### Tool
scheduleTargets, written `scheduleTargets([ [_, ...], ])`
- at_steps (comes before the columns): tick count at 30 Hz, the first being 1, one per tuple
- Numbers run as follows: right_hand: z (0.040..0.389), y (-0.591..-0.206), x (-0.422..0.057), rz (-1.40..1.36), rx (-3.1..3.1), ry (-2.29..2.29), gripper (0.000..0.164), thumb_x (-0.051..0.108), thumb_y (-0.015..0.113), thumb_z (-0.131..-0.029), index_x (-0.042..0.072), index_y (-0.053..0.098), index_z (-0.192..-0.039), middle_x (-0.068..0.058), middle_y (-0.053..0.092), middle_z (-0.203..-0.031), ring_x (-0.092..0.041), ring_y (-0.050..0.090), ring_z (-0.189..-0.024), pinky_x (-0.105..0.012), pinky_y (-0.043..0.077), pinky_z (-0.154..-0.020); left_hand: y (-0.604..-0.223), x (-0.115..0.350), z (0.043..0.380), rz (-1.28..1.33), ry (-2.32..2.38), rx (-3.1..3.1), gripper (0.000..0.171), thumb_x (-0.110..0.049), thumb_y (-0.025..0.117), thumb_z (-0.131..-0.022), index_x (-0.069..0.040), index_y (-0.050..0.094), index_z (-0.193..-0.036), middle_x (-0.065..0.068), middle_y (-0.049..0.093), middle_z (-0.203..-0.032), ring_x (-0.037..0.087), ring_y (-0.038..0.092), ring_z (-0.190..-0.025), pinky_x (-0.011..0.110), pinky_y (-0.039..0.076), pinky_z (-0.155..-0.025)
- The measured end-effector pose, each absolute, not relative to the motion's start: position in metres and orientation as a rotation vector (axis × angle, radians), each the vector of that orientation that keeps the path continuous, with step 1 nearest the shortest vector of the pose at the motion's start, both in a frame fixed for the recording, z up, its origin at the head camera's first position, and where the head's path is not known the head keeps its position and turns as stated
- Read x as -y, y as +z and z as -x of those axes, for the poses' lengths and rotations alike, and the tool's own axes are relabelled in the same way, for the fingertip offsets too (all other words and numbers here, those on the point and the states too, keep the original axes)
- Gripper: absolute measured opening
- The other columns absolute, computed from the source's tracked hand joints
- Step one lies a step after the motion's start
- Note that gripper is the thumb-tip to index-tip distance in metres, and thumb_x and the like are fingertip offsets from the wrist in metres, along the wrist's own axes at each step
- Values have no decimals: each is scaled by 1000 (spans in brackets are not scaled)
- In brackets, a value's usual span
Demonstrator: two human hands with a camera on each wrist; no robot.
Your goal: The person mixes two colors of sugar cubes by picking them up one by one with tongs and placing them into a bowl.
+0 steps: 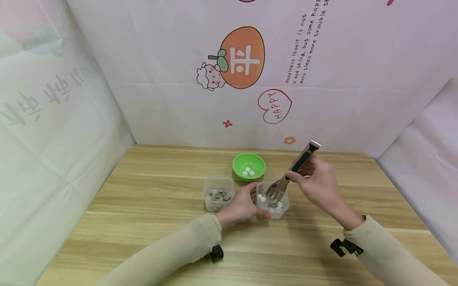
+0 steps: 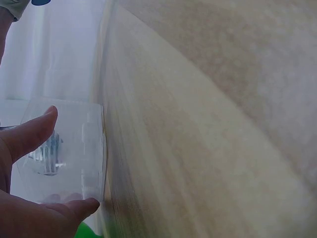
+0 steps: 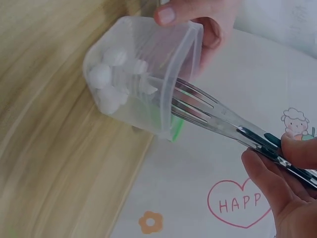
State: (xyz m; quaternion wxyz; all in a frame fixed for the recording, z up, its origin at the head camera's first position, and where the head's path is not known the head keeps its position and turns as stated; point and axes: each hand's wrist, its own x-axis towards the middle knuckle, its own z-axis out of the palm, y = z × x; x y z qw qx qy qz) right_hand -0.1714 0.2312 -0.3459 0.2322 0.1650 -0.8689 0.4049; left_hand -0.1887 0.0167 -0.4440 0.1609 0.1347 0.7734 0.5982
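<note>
My left hand holds a clear plastic container on the table, thumb on the near side and fingers on the far side. In the left wrist view the thumb and fingers span its wall. Several white cubes lie at its bottom. My right hand grips metal serving tongs with dark handle inlays, thumb against fingers. Their slotted tips reach down into the container among the cubes; whether they pinch one I cannot tell.
A green bowl with three white cubes stands behind the two containers. Left of my left hand is a second clear container holding several greyish cubes. A printed cloth rises behind the wooden table.
</note>
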Motion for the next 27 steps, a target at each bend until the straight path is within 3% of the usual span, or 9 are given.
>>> scheduleTargets([
  [9,175,-335,-241,-385,2382,1243,23,-9,83,-85,-7,67,-101,-19,75,-86,-6,73,-70,-24,63,-60,-444,-17,188,-377,1706,-2214,105,1,98,-66,-3,44,-157,12,57,-151,27,55,-138,38,42,-118],
  [27,188,-309,-242,-347,2346,1377,26,-4,80,-90,-11,63,-110,-23,72,-91,-13,76,-73,-28,65,-65,-446,-17,190,-395,1745,-2168,103,3,97,-66,-2,46,-155,15,58,-150,28,55,-138,35,44,-117],
])
